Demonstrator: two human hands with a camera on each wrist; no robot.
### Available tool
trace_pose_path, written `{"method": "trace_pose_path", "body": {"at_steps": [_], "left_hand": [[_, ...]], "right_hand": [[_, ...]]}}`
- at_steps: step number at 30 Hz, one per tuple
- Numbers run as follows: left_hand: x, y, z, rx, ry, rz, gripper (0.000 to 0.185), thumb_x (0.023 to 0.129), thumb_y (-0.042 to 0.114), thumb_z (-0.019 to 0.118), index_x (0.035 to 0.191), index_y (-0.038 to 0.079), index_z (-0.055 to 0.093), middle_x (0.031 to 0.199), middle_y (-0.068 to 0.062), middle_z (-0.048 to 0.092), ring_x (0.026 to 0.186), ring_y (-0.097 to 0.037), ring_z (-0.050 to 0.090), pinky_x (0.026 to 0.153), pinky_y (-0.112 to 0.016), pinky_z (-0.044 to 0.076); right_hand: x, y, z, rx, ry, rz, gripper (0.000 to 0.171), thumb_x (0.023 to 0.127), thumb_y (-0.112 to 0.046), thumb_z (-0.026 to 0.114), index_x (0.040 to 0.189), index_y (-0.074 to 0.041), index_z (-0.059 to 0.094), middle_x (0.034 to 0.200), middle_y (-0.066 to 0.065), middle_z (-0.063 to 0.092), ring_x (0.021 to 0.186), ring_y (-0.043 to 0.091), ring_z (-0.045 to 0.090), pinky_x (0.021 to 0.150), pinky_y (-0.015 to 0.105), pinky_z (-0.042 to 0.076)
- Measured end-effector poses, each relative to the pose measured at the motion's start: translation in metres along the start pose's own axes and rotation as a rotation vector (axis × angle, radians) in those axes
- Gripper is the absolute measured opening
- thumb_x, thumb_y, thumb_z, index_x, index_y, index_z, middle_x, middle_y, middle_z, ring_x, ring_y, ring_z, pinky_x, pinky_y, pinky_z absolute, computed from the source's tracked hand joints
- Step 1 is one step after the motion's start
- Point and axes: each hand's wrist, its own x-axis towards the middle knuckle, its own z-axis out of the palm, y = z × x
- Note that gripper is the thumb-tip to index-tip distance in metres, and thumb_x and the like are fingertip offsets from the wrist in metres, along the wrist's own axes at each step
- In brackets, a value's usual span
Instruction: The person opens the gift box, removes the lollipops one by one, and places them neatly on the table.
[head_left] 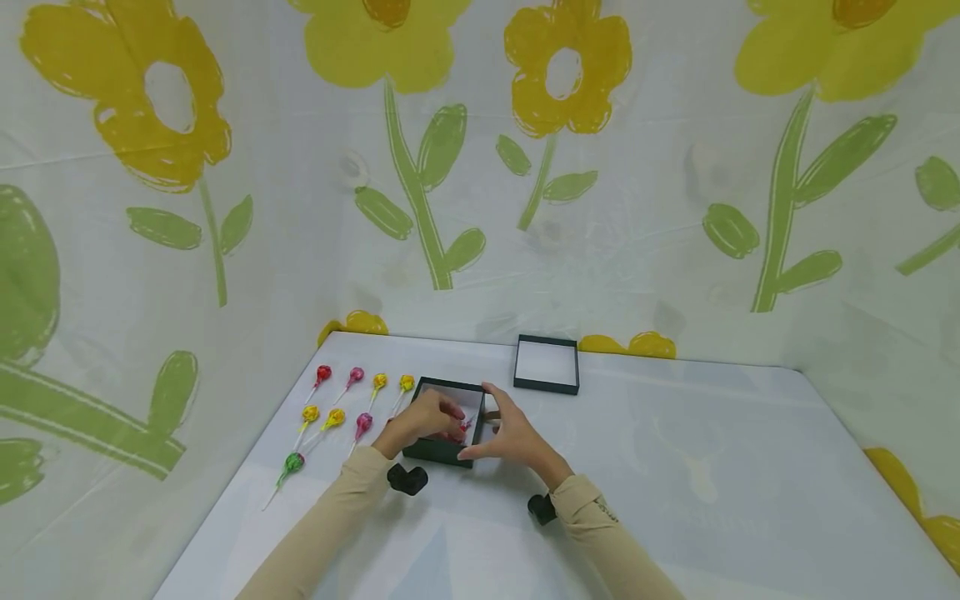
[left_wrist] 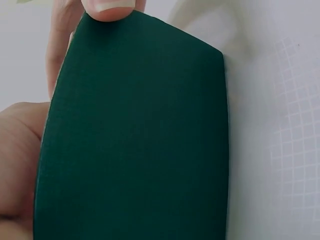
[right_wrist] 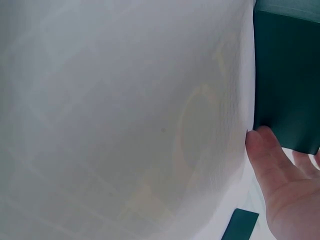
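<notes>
In the head view, a dark green open-topped box (head_left: 438, 451) with a pale inside stands on the table. My left hand (head_left: 422, 419) reaches over its left side, and the curled fingers hold a pink-red lollipop (head_left: 459, 430) low in the box, largely hidden by them. At the right end my right hand (head_left: 517, 433) grips the box, thumb at the near corner and fingers along the far end. The left wrist view shows the green wall (left_wrist: 135, 130) with a thumb tip at its top edge. In the right wrist view, fingertips (right_wrist: 262, 137) touch the box's side.
Left of the box several wrapped lollipops lie in rows, among them a red one (head_left: 323, 373), a yellow one (head_left: 335, 417) and a green one (head_left: 293, 462). A shallow dark-rimmed lid (head_left: 547, 387) lies behind and right. A flower-printed curtain (head_left: 600, 275) borders the table.
</notes>
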Motion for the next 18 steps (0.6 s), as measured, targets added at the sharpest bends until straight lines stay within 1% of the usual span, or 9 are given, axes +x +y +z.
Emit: {"method": "trace_pose_path", "body": {"at_steps": [3,6,9,11,13,18], "left_hand": [[-0.001,0.0,-0.001,-0.024,-0.007,0.006,0.017,0.078,0.004,0.072,0.094,0.001,0.07,0.08,-0.005,0.064,0.069,-0.016,0.061,0.065,-0.03,0.054],[-0.003,0.0,-0.002,-0.062,-0.019,-0.013,0.016,0.08,0.004,0.071,0.096,0.0,0.07,0.082,-0.006,0.065,0.071,-0.018,0.062,0.067,-0.032,0.055],[-0.004,0.001,-0.005,-0.112,-0.022,-0.03,0.017,0.082,0.004,0.069,0.098,-0.002,0.069,0.083,-0.007,0.065,0.072,-0.019,0.063,0.069,-0.033,0.056],[-0.004,0.002,-0.007,-0.14,-0.016,-0.027,0.018,0.082,0.004,0.069,0.099,-0.002,0.069,0.083,-0.008,0.065,0.071,-0.019,0.063,0.069,-0.035,0.056],[-0.005,0.004,-0.009,-0.154,0.0,-0.019,0.019,0.082,0.004,0.069,0.1,-0.003,0.069,0.084,-0.008,0.065,0.071,-0.019,0.063,0.071,-0.036,0.056],[-0.01,0.009,-0.013,-0.177,0.076,-0.022,0.02,0.082,0.006,0.069,0.101,0.001,0.07,0.087,-0.006,0.065,0.074,-0.019,0.06,0.076,-0.039,0.054]], "right_hand": [[0.0,0.001,0.0,0.002,0.0,0.004,0.114,0.063,-0.036,0.088,0.151,-0.015,0.018,0.153,0.005,0.023,0.12,0.029,0.05,0.093,0.045,0.046],[0.001,0.002,0.001,0.004,-0.005,0.017,0.115,0.063,-0.038,0.088,0.151,-0.017,0.017,0.153,0.003,0.022,0.121,0.027,0.049,0.094,0.045,0.046],[0.001,0.002,0.001,0.014,-0.012,0.014,0.115,0.063,-0.04,0.087,0.151,-0.017,0.017,0.153,0.005,0.022,0.121,0.028,0.049,0.094,0.046,0.046],[0.0,0.001,0.001,0.014,-0.013,0.016,0.116,0.062,-0.041,0.087,0.151,-0.017,0.016,0.153,0.005,0.022,0.121,0.028,0.05,0.094,0.045,0.046],[0.001,0.002,0.001,0.013,-0.009,0.013,0.117,0.061,-0.042,0.087,0.151,-0.017,0.017,0.153,0.005,0.022,0.12,0.028,0.05,0.094,0.045,0.046],[0.001,0.003,0.001,0.007,-0.005,0.017,0.119,0.06,-0.045,0.087,0.151,-0.018,0.017,0.153,0.003,0.022,0.12,0.028,0.05,0.095,0.045,0.045]]}}
